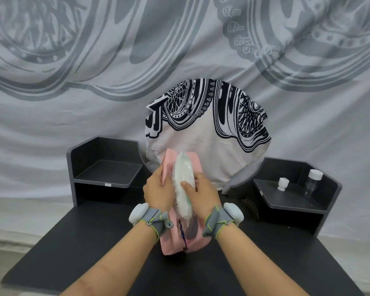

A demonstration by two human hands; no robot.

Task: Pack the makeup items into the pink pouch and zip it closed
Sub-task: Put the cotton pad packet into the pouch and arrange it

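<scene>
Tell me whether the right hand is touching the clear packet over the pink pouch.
Touching. The head view shows the right hand with its thumb pressed across the clear packet, which sits in the open mouth of the pink pouch.

I've got one view only: head cam, wide-angle, looking forward and down from above my forearms. Both hands, left hand (158,190) and right hand (203,193), sit close and near frame centre. Black desk (73,248) runs below them, patterned backdrop (94,60) fills the frame beyond them.
</scene>
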